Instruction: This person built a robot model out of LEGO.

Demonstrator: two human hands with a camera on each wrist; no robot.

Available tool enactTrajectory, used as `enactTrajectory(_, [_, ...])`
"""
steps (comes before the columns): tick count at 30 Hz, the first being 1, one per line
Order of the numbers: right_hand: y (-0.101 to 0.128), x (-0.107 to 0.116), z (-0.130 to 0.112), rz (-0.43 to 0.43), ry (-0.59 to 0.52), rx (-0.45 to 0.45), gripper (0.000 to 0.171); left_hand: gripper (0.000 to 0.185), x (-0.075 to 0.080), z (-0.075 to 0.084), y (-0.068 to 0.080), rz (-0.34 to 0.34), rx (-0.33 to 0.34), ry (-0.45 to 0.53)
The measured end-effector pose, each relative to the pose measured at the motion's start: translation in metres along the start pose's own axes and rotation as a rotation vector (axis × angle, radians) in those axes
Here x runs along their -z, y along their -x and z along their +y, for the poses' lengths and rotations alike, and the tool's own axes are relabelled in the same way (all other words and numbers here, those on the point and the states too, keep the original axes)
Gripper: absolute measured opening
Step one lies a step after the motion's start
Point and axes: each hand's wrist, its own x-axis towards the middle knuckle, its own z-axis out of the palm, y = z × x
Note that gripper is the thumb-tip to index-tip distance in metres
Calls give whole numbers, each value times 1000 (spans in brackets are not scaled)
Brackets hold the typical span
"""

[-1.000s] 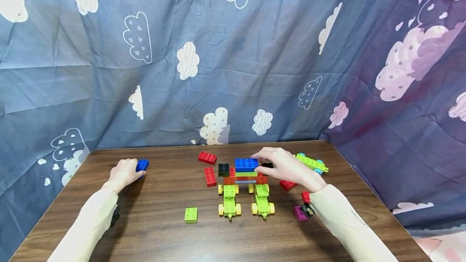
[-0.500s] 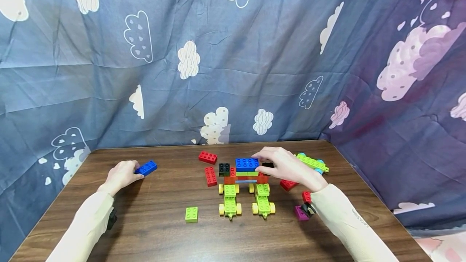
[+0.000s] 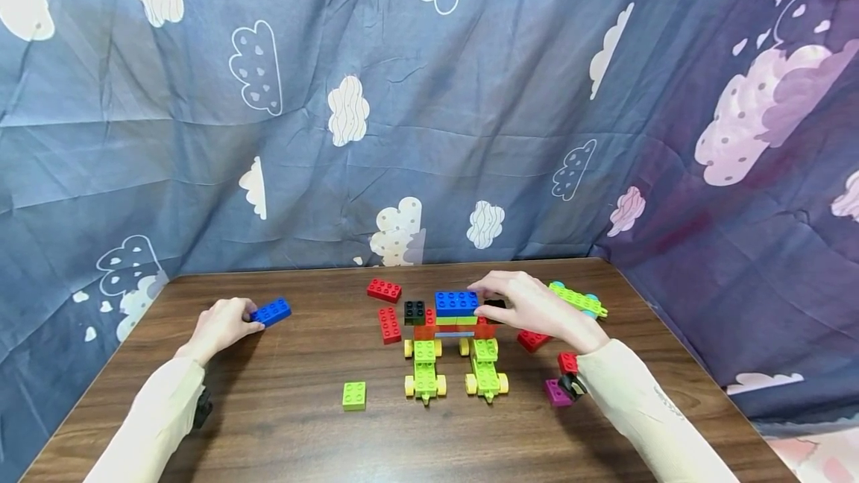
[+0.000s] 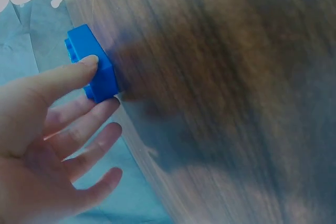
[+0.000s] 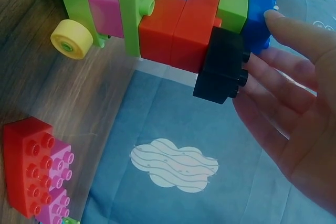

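My left hand (image 3: 251, 319) rests at the table's left side and pinches one end of a loose blue brick (image 3: 271, 311) between thumb and fingers; the left wrist view shows this blue brick (image 4: 92, 74) at the table's edge. My right hand (image 3: 480, 304) holds the right end of a stacked build (image 3: 451, 323), which has a blue brick (image 3: 456, 301) on top, with green and red layers under it. In the right wrist view one finger lies on the blue top brick (image 5: 260, 9) and the others touch a black brick (image 5: 220, 69) stuck to the red layer.
Two green wheeled chassis (image 3: 424, 373) (image 3: 486, 373) stand in front of the build. Loose red bricks (image 3: 384, 290) (image 3: 388, 324), a black brick (image 3: 414, 311), a green brick (image 3: 353, 395), a magenta piece (image 3: 555, 392) and a green wheeled plate (image 3: 579, 300) lie on the wooden table (image 3: 302, 431). Cloud-print cloth hangs behind.
My left hand has drawn back a little, so the blue brick now sticks out to the right of its fingers. The right hand stays on the build.
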Motion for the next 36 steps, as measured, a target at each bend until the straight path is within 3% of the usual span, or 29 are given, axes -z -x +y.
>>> enactTrajectory(11, [1,3,3,-10,-31,4,33,39,-1,0,0,20,15,101])
enactTrajectory(19, [1,3,3,-24,-44,-9,33,41,6,12,0,67,-8,150])
enactTrajectory(26, [-1,4,3,-33,-42,-1,33,33,16,31,-3,119,-103,180])
enactTrajectory(36, [0,5,3,-36,-39,0,33,27,38,73,-4,178,-218,206])
